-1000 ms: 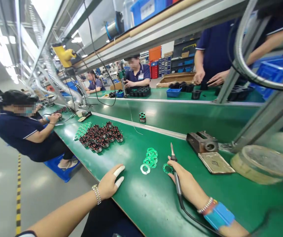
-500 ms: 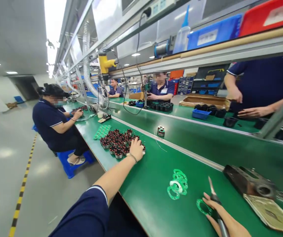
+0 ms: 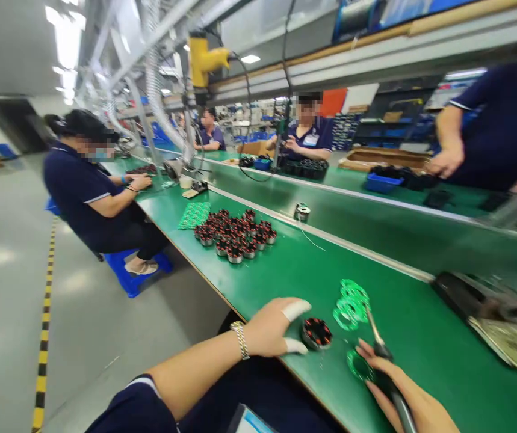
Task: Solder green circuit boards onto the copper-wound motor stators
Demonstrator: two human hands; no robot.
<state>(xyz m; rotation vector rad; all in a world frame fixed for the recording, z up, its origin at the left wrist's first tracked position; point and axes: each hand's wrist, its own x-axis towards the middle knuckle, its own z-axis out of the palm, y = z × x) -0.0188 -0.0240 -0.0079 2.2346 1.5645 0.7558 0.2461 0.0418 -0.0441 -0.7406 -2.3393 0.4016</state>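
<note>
**Seen from the head: one grip closed, one spread wide**

In the head view, the person's left hand [image 3: 274, 328] stands open, its fingers spread wide, two of them capped in white finger cots [image 3: 297, 310]. Their tips lie just beside a round black coil with red-brown windings [image 3: 316, 334], on either side of it; whether they touch it is hard to tell. The right hand [image 3: 389, 385] closes narrowly around a black-handled soldering iron [image 3: 401, 410], whose metal tip [image 3: 370, 319] points away from the person, beyond the coil. A green ring [image 3: 357, 365] lies at the right hand's fingers; whether they hold it, I cannot tell.

Just past the coil sits a loose heap of green rings [image 3: 351, 305]. Farther from the coil, along the green bench [image 3: 398, 373], a crowd of matching coils [image 3: 233, 234] stands with a patch of green rings [image 3: 194, 215] beyond it. A small spool [image 3: 302, 211] sits by the bench's raised divider [image 3: 343, 236]. On the coil's far right lie a dark metal block [image 3: 459, 294] and a worn flat mat [image 3: 513, 346]. A seated co-worker in a navy polo shirt [image 3: 84, 186] works left of the coil; another [image 3: 307, 129] sits across the divider.
</note>
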